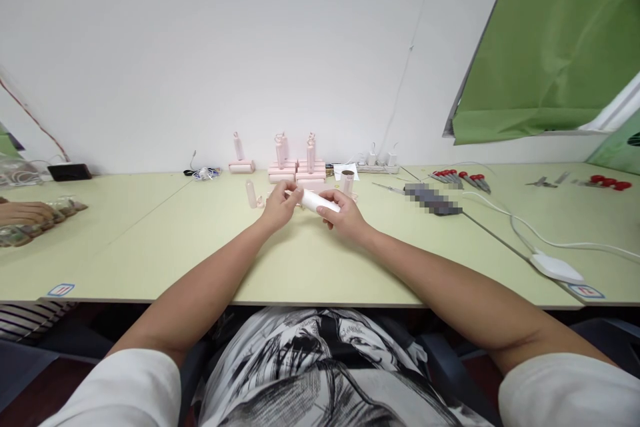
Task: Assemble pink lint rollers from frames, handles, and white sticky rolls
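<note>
White cylinder (314, 201), slim, plain, slanted, in fingers (341, 197)

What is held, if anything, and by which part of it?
A white cylinder: the right hand grips it around its right end. The left hand is at its left end; whether it grips cannot be told.

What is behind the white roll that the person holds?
Behind the white roll are stacked pink cylinders, with slim pink pieces upright on top. The right hand and roll hide some tabletop; anything there cannot be seen.
</note>
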Motion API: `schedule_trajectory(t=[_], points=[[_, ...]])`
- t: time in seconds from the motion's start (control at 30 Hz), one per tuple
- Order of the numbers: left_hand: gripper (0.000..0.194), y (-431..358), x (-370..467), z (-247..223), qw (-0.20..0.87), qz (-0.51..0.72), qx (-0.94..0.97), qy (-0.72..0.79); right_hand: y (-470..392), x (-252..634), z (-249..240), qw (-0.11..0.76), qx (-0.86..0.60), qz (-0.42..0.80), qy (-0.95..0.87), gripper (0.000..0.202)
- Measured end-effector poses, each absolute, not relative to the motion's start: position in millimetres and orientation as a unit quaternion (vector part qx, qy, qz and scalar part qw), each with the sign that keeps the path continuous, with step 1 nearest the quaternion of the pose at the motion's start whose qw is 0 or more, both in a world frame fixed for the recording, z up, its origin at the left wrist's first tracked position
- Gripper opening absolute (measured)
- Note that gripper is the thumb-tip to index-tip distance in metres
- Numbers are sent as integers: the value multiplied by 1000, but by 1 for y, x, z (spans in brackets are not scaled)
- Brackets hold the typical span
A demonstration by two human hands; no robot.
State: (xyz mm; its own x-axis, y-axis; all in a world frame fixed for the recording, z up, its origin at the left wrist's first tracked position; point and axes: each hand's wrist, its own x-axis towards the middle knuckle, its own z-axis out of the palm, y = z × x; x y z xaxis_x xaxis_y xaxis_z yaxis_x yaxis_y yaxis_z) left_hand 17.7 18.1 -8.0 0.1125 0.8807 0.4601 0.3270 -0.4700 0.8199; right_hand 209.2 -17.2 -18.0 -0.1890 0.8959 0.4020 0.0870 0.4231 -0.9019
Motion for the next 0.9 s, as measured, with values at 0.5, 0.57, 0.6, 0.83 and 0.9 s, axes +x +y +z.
schedule_trajectory(t=[0.5,0.57,0.6,0.83,0.9], points=[[45,17,17,-13,363,391,734,420,-17,209,-17,471,-404,405,-672,34],[45,16,17,-14,360,387,742,413,-18,209,-18,425,-413,424,-685,49],[45,16,16,-14,361,382,748,406,-19,209,-18,403,-417,431,-691,59],[45,13,15,-11,378,369,777,343,-20,209,-22,364,-396,395,-745,88],[44,12,15,-10,373,374,783,329,-20,210,-22,365,-394,375,-755,86]])
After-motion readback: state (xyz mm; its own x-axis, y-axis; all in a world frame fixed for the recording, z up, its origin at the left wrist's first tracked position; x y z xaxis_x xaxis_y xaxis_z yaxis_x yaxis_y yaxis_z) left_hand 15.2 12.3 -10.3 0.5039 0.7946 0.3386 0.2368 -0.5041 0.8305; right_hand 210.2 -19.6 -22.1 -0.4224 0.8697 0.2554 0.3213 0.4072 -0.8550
